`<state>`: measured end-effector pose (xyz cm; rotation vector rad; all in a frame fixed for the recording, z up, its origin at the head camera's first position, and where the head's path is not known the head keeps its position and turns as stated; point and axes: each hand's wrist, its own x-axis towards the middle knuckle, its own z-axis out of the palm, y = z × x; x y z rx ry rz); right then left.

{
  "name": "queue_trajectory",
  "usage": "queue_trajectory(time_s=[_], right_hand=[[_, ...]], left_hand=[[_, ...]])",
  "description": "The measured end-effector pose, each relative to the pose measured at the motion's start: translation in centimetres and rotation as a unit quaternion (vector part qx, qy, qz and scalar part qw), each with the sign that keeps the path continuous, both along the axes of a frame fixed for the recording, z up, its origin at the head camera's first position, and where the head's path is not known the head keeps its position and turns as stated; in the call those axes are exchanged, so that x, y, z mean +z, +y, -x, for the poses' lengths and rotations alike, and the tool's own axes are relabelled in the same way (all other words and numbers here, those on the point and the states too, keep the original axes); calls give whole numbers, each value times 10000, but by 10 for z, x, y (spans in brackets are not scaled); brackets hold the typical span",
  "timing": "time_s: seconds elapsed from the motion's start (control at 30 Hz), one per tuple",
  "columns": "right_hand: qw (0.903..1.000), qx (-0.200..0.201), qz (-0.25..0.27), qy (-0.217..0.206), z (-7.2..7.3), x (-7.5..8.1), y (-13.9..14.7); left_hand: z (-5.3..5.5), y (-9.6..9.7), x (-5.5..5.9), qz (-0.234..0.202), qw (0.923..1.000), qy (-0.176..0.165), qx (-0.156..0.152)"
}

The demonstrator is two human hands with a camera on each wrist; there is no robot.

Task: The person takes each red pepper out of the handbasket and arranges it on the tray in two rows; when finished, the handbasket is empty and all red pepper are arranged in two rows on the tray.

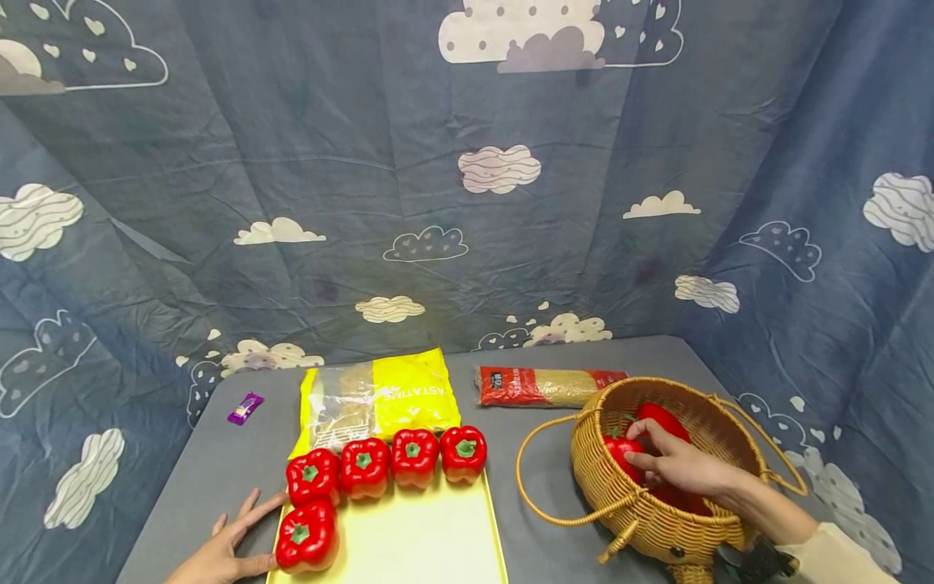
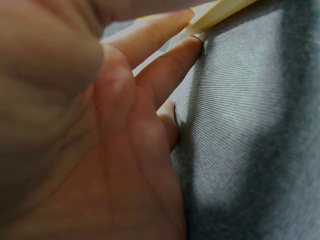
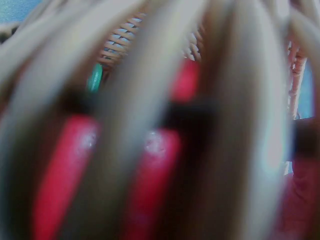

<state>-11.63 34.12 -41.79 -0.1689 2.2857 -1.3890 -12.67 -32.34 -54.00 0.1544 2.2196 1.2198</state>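
Observation:
My right hand [image 1: 674,458] reaches into a wicker basket [image 1: 593,462] on the right and grips a red bell pepper [image 1: 619,454] at its near-left side. Another red piece [image 1: 660,418] lies behind the fingers. In the right wrist view, the blurred basket weave [image 3: 265,125] covers most of the red shapes. My left hand [image 1: 229,543] has its fingers extended at the left edge of a pale yellow tray [image 1: 416,535], beside a front-left bell pepper [image 1: 308,535]. Several bell peppers stand along the tray's back and left sides, including a back-right one [image 1: 463,454].
A yellow pasta bag [image 1: 412,393] lies behind the tray, touching its back side. Farther right is a red noodle packet [image 1: 547,387], close to the basket. A small purple wrapper [image 1: 245,408] sits at the back left. The basket handle [image 1: 521,478] loops out toward the tray.

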Motion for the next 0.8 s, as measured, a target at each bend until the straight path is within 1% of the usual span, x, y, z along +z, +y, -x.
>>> queue_trajectory(time_s=[0.07, 0.1, 0.2, 0.27, 0.3, 0.33, 0.43, 0.47, 0.57, 0.7, 0.8], right_hand=[[9999, 57, 47, -75, 1, 2, 0], [9999, 97, 85, -115, 1, 3, 1], [9995, 260, 97, -132, 3, 6, 2], [9992, 370, 85, -104, 4, 8, 1], [9992, 398, 18, -59, 3, 8, 1], [9992, 392, -57, -25, 3, 8, 0], [9994, 261, -206, -9, 0, 10, -1], [9996, 182, -230, -35, -1, 10, -1], [9998, -8, -115, -134, -2, 14, -1], [9994, -226, 25, -276, -2, 22, 1], [9989, -382, -58, -279, -4, 29, 3]], left_hand=[[3, -6, -10, -32, 10000, 26, 20], [2, -5, -9, -20, 10000, 31, 29], [-2, 0, 1, -29, 9998, 170, -59], [-4, 4, 9, -29, 10000, 80, -6], [-5, 5, 11, -57, 9999, 89, -23], [-5, 4, 8, -115, 9999, 81, -2], [0, -2, -5, -131, 9998, -38, 116], [1, -3, -8, -128, 9999, -12, 112], [3, -7, -16, -102, 9998, -16, 142], [5, -9, -22, -81, 9999, 18, 112], [5, -10, -23, -39, 9999, -10, 116]])
